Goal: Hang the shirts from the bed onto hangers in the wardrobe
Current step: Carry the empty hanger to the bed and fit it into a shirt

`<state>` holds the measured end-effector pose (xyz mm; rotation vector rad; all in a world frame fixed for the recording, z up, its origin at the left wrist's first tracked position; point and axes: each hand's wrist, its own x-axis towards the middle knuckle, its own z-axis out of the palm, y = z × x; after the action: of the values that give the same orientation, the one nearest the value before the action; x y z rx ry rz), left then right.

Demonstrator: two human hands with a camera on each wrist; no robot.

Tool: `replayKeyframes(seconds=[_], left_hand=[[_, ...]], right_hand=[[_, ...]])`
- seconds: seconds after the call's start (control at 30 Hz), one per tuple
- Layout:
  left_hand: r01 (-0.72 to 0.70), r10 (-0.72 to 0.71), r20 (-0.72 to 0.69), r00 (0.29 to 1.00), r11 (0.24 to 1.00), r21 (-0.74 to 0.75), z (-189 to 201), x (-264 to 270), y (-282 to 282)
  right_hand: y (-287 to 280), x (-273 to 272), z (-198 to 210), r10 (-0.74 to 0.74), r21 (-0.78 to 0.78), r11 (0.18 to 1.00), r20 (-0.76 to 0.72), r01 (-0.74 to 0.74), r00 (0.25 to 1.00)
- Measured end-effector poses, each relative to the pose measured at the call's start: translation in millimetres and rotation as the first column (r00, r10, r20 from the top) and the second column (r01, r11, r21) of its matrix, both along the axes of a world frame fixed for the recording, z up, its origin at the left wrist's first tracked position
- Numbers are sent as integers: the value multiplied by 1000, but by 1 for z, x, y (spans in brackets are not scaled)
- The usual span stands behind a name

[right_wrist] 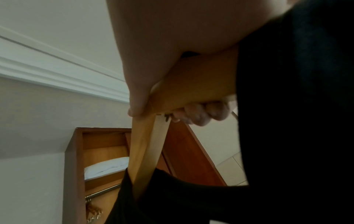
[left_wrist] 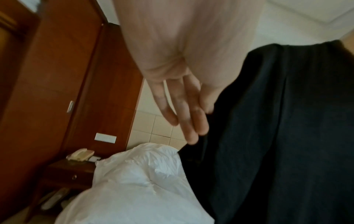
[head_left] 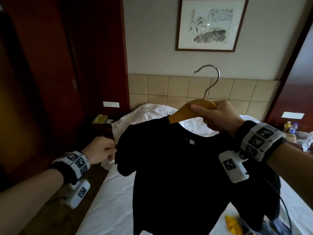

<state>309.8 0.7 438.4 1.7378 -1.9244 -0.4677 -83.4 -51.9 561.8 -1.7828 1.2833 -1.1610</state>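
A black T-shirt [head_left: 177,167] hangs on a wooden hanger [head_left: 191,109] with a metal hook [head_left: 211,78], held up over the bed. My right hand [head_left: 215,116] grips the hanger's middle, thumb on top; in the right wrist view its fingers [right_wrist: 201,113] curl under the wooden hanger [right_wrist: 191,84] beside the black T-shirt [right_wrist: 296,106]. My left hand [head_left: 103,150] is at the left sleeve edge and seems to pinch it. In the left wrist view three fingers [left_wrist: 184,115] are straight next to the T-shirt [left_wrist: 277,136]; thumb and forefinger are hidden.
The white bed [head_left: 110,200] with a pillow [head_left: 144,112] lies below. A nightstand with a phone [head_left: 100,118] stands at its left. Dark wooden doors [head_left: 42,82] fill the left. The open wardrobe [right_wrist: 72,166] shows a metal rail [right_wrist: 103,191]. More clothes, one yellow [head_left: 233,224], lie bottom right.
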Motion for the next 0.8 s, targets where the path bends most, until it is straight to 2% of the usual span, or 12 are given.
replayKeyframes(seconds=[0.13, 0.27, 0.4, 0.6, 0.63, 0.7, 0.73, 0.8], left_hand=[[-110, 114, 54, 992, 991, -75, 1, 2, -3], [-201, 185, 312, 932, 979, 18, -7, 22, -4], [-287, 277, 270, 922, 958, -1, -16, 33, -6], [-379, 355, 310, 882, 925, 20, -14, 41, -14], [-367, 345, 305, 888, 930, 16, -9, 37, -17], [-254, 261, 226, 939, 965, -60, 6, 19, -22], [-166, 187, 162, 969, 977, -135, 17, 3, -24], [16, 5, 68, 998, 951, -309, 47, -42, -23]], right_hand=[[0, -4, 14, 50, -22, 998, -5, -50, 999], [3, -11, 23, 10, -62, 998, -77, -15, 997], [4, -19, 19, -14, -74, 997, -174, 1, 985], [3, -25, 5, -18, -80, 997, -144, 6, 989], [3, -25, 3, -7, -73, 997, -134, -2, 991], [0, -24, 1, 1, -68, 998, -114, -9, 993], [0, -21, 0, -7, -66, 998, -111, 0, 994], [-2, -13, -2, -18, -72, 997, -104, 11, 994]])
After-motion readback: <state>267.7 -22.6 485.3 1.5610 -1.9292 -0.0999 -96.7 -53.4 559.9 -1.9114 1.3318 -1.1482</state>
